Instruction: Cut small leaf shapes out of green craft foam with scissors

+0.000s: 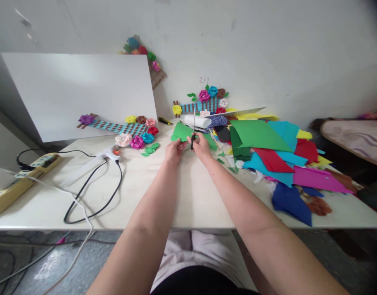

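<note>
My left hand pinches the lower edge of a piece of green paper above the middle of the table. My right hand is closed round the black handles of a pair of scissors, whose blades point up and away beside the paper. Both hands are close together, almost touching. Left of them lie several cut green paper leaves. Behind the hands are a white roll and a bundle of blue-purple yarn.
A heap of coloured paper sheets covers the table's right side. Paper-flower pieces stand at the back left and against the wall. A hot glue gun with a looping black cable lies left, near a power strip. A yellow-black cutter lies behind.
</note>
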{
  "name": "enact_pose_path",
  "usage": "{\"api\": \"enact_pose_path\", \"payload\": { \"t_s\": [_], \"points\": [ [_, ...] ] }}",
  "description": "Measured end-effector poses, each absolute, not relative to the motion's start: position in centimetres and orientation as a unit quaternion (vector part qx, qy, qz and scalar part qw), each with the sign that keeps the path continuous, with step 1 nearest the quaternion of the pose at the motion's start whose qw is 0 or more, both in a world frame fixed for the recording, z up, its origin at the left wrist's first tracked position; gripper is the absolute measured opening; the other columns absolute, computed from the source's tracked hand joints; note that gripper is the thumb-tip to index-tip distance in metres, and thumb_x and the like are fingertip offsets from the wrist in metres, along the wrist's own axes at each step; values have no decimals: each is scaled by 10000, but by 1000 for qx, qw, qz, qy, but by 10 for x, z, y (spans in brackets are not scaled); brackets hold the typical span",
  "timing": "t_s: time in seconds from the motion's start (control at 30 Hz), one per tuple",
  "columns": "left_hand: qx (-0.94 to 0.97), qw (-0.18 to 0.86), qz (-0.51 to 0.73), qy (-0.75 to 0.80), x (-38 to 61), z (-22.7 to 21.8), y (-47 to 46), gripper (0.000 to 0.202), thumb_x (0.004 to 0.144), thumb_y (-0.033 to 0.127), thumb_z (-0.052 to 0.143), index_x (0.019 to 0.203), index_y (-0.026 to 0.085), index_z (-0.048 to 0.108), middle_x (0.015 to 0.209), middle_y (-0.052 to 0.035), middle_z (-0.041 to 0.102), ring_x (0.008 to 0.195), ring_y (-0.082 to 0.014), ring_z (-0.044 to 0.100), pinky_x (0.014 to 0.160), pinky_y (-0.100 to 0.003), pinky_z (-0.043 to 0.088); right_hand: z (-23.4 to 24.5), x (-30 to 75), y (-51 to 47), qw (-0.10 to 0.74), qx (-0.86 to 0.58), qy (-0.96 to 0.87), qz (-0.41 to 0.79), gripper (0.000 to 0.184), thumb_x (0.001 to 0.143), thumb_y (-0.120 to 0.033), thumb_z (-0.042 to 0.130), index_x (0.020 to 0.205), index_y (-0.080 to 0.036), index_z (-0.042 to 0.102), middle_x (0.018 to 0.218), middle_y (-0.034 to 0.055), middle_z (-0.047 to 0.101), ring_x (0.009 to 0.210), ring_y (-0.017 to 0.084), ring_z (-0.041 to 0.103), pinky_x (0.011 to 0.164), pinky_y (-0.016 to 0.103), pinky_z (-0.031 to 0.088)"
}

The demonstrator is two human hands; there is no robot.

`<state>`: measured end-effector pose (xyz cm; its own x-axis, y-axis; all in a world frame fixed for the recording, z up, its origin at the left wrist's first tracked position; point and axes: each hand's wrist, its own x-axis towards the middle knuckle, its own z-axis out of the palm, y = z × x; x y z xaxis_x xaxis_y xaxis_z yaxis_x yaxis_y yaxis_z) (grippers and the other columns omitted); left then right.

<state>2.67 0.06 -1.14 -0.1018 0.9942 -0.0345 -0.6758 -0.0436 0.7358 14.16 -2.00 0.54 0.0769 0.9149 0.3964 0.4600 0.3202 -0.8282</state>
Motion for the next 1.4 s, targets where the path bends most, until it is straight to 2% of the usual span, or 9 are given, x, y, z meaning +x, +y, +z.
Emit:
{"api": "enact_pose_path", "payload": {
  "t_s": [0.13,0.27,0.4,0.57,0.7,0.83,1.0,1.17,1.4],
  "points": [
    [257,622,674,304,24,-14,4,116,795,73,526,688,116,543,617,-54,633,615,-129,648,717,-258,527,2,146,-15,538,-509,-613,274,415,827,-452,507,1140,-181,527,763,-7,654,656,123,618,580,214,492],
    [278,620,670,298,23,-15,4,142,784,66,555,655,121,533,591,-40,625,600,-118,645,648,-221,521,3,150,-13,548,-507,-601,287,395,763,-436,607,1058,-175,570,727,-4,651,658,137,628,519,207,479],
    [284,611,674,302,24,-14,2,175,776,66,592,624,125,528,564,-17,605,563,-93,621,571,-179,489,6,151,-14,534,-496,-587,353,369,722,-383,682,998,-167,568,702,-6,642,574,127,626,376,161,379],
    [276,609,676,310,27,-11,0,204,778,83,619,605,124,519,570,-14,604,509,-67,582,588,-178,492,13,159,-20,456,-477,-620,425,341,706,-380,727,909,-156,568,577,-48,583,381,64,515,286,143,260],
    [264,605,684,312,28,-9,-1,209,753,82,649,620,135,498,557,-5,596,530,-81,602,638,-200,508,21,174,-27,389,-431,-663,473,324,763,-446,670,823,-149,555,540,-40,575,362,54,499,282,145,282],
    [261,595,693,311,29,-11,1,236,734,64,645,628,154,454,554,-3,597,562,-103,625,675,-235,522,28,189,-33,285,-430,-702,491,367,765,-485,659,729,-149,515,523,-20,583,354,64,505,272,155,303],
    [269,587,700,305,28,-15,4,234,720,83,648,638,159,443,576,4,602,577,-112,628,699,-271,527,32,206,-33,202,-420,-720,514,383,775,-509,639,753,-144,524,499,-9,585,339,78,502,268,167,321],
    [265,590,698,307,28,-15,5,260,703,127,683,624,167,438,558,4,588,621,-135,648,759,-300,524,37,219,-34,138,-450,-698,540,424,802,-512,610,968,-123,575,491,-9,589,332,91,515,262,159,307],
    [231,596,707,302,30,-12,7,161,728,98,652,654,151,519,655,-10,635,633,-108,641,816,-302,507,36,214,-36,154,-448,-650,594,491,879,-567,445,1031,-110,543,558,46,628,436,159,609,324,207,434]
  ]
}}
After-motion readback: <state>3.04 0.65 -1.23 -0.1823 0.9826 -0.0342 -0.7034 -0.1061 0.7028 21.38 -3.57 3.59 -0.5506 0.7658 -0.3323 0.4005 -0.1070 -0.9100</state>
